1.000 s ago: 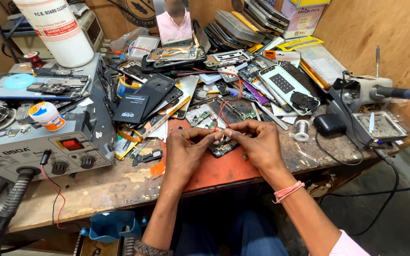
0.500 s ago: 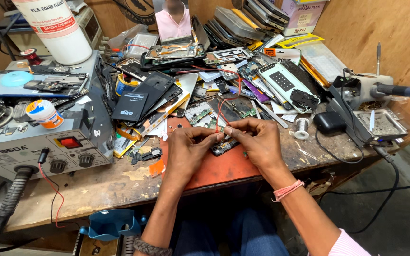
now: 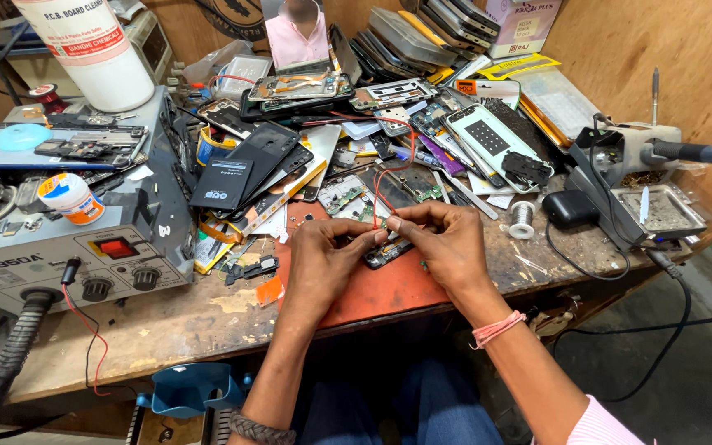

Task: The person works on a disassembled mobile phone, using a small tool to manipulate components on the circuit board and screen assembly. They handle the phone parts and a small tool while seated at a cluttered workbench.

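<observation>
1. My left hand and right hand meet over an orange mat at the front of a cluttered wooden bench.
2. Both hands pinch a small phone part between thumbs and fingertips; it is dark and sits low over the mat, mostly hidden by my fingers.
3. A thin red wire rises from between my fingertips and loops back toward the pile of parts behind.
4. My right wrist wears a pink thread band; my left forearm has a dark bracelet.
5. Just behind my hands lies a green circuit board, and beyond it a heap of opened phones and black back covers.
6. To my left stands a grey rework station with a red switch and two knobs; a small round tub sits on top of it.
7. A large white bottle stands at the back left.
8. To my right are a solder spool, a black case and a soldering iron stand with a metal tray.
</observation>
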